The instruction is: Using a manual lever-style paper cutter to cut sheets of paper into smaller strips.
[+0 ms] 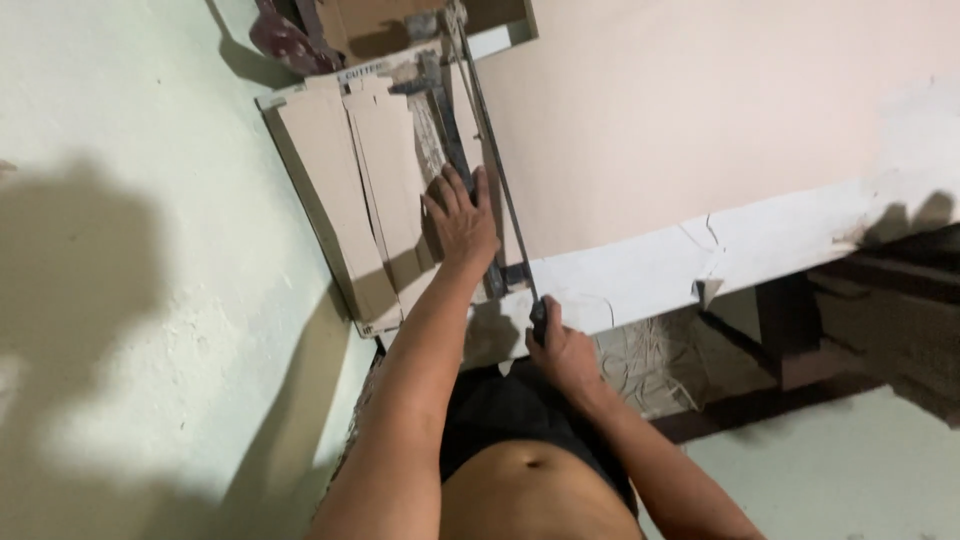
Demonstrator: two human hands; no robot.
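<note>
Directly ahead of me, in the upper middle of the frame, sits a lever-arm paper cutter [330,215] on a pale green floor [150,300]. Its flat board carries several tan cardboard strips [375,170] lying side by side, their long edges running from the upper left down toward the lower middle. The cutter's blade arm [495,170] is a thin dark bar with the same long axis, pointing from the top centre down to its handle near the middle of the frame. My left hand [460,215] lies flat and spread, fingers wide, pressing on the cardboard just left of the blade arm. My right hand [560,345] is closed around the dark handle [539,318] at the arm's lower end. A large cardboard sheet [700,110] spreads from the blade toward the upper right.
</note>
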